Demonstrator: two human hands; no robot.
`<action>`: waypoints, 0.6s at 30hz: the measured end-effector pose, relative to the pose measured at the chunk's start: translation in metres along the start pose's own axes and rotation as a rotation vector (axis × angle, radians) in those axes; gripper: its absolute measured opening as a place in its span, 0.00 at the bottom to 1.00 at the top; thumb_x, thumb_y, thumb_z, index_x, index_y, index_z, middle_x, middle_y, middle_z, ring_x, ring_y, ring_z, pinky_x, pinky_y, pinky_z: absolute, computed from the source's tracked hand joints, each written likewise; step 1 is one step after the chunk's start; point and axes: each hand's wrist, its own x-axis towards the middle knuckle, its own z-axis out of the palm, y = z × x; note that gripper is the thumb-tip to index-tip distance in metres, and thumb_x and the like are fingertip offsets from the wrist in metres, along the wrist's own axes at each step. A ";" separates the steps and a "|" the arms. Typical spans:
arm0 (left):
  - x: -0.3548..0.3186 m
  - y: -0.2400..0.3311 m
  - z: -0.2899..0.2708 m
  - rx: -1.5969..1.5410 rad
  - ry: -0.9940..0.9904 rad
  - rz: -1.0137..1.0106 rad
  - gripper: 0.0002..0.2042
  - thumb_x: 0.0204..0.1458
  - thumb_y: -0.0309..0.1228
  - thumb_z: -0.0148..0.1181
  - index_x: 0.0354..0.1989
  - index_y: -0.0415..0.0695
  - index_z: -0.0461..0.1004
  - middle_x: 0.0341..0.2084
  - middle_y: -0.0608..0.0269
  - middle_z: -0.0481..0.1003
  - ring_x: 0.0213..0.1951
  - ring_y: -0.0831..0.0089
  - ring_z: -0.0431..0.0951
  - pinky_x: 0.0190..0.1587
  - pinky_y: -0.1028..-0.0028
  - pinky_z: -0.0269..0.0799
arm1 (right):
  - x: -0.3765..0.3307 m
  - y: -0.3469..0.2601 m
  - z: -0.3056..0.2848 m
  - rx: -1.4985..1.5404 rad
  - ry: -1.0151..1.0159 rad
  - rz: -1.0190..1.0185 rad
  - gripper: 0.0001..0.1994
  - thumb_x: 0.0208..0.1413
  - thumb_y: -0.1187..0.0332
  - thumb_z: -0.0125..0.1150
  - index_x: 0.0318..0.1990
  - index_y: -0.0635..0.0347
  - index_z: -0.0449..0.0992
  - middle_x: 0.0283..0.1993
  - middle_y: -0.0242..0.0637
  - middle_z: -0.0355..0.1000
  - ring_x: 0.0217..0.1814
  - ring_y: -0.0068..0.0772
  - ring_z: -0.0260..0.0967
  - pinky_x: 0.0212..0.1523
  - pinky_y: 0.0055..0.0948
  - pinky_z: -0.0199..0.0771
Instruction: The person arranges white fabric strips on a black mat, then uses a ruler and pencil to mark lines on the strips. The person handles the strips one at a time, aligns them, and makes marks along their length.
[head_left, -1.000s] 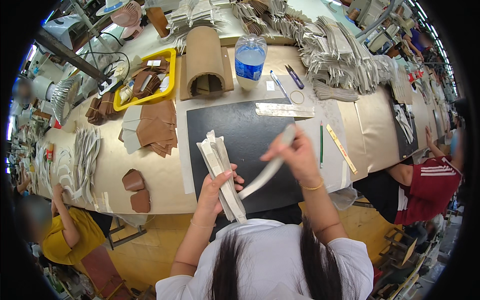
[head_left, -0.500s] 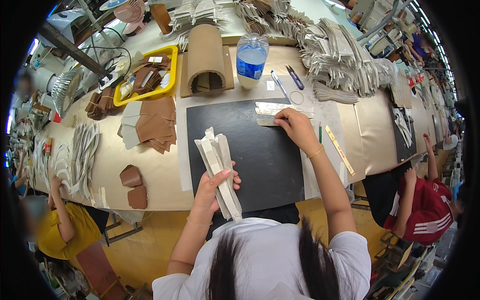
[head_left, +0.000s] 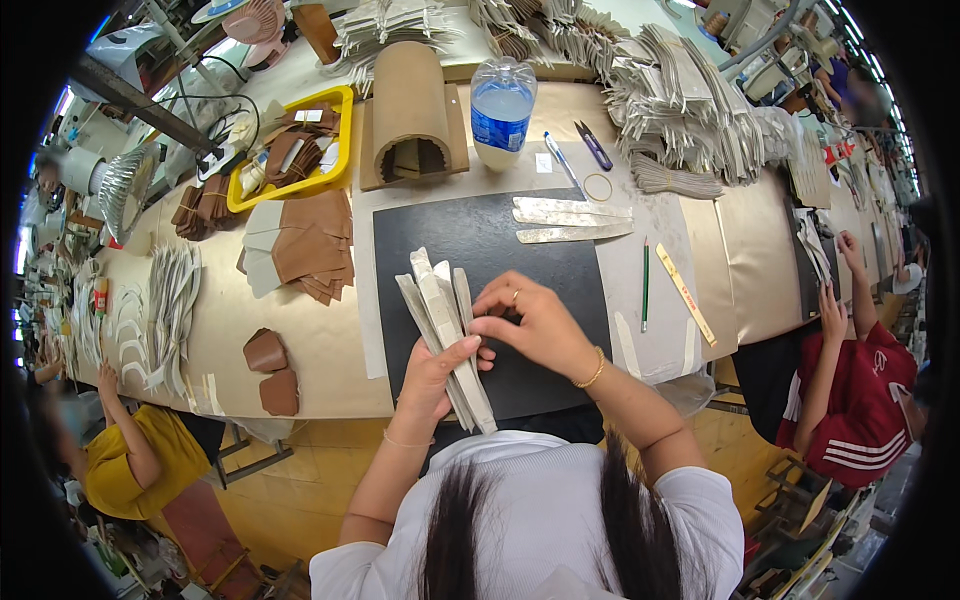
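My left hand (head_left: 432,375) is wrapped round a bundle of long, narrow pale strips (head_left: 432,300), which stands tilted over the near left of a black mat (head_left: 540,370). At the right side of this bundle, my right hand (head_left: 535,325) has its fingers curled in, thumb and fingertips at the outermost strip, which stands slightly apart from the others. The exact fingertip contact is partly hidden. Further off, a few similar pale strips (head_left: 572,212) lie side by side across the far right edge of the mat.
Right of the mat lie a green pencil (head_left: 645,285) and a yellow ruler-like strip (head_left: 686,295). Beyond it are a bottle (head_left: 502,115), a pen (head_left: 562,163), thread snips (head_left: 593,147) and a brown tube (head_left: 412,110). Brown pieces (head_left: 300,245) lie left; co-workers sit both sides.
My right hand has left the strips at the mat's far edge and come back toward me to the bundle. Those strips lie released. My left hand still holds the bundle.
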 end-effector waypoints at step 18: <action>-0.022 0.025 -0.031 -0.061 0.211 0.175 0.16 0.51 0.29 0.71 0.43 0.40 0.70 0.29 0.61 0.75 0.30 0.69 0.80 0.32 0.71 0.80 | -0.001 0.000 -0.028 0.652 0.319 0.098 0.24 0.57 0.78 0.64 0.58 0.57 0.61 0.38 0.32 0.71 0.37 0.17 0.69 0.39 0.18 0.72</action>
